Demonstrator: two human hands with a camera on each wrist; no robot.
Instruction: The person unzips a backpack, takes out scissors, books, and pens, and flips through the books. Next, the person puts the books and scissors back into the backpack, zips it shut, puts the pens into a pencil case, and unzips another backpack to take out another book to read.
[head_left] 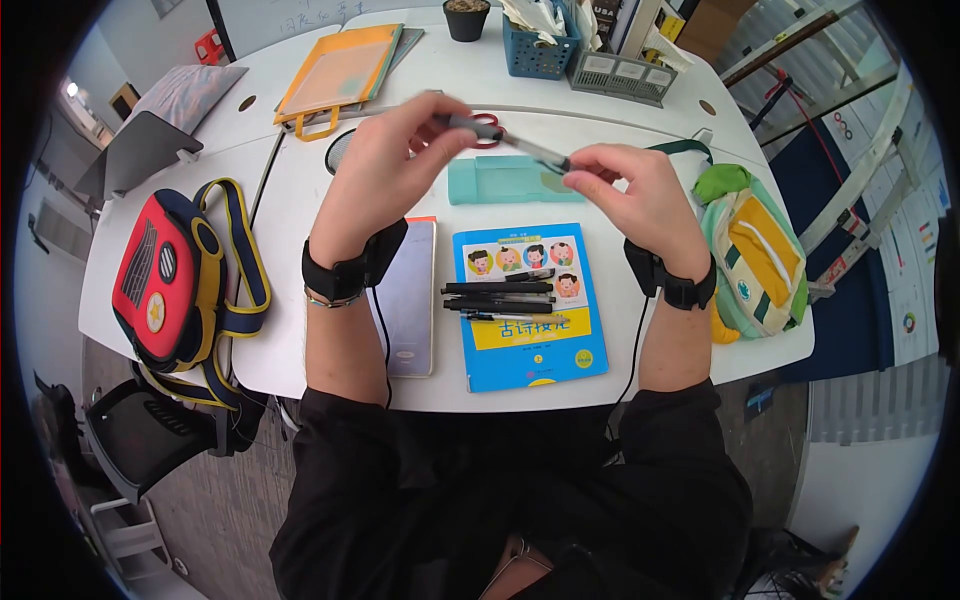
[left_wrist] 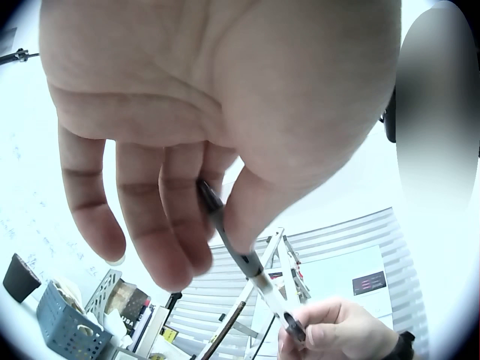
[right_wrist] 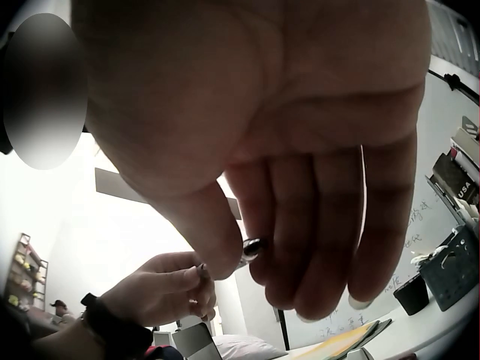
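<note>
A clear-barrelled pen (head_left: 535, 152) with dark ends is held up over the table between both hands. My left hand (head_left: 395, 155) pinches its thick dark end between thumb and fingers, and the right hand (head_left: 635, 195) pinches the other end. In the left wrist view the pen (left_wrist: 244, 259) slants down toward the right fingertips. Below the hands, several dark pens (head_left: 500, 298) lie across a blue book (head_left: 540, 370) with cartoon children's faces on its cover. Behind the book sits a teal pencil case (head_left: 475, 182), partly overlapped by the pen, with red scissor handles (head_left: 487, 120) just beyond.
A pale flat panel with an orange edge (head_left: 415, 330) lies left of the book. A red and navy backpack (head_left: 165, 275) stands at the left, a green and yellow bag (head_left: 755, 255) at the right. Farther back are an orange folder (head_left: 340, 70), a blue basket (head_left: 540, 55) and a potted plant (head_left: 466, 22).
</note>
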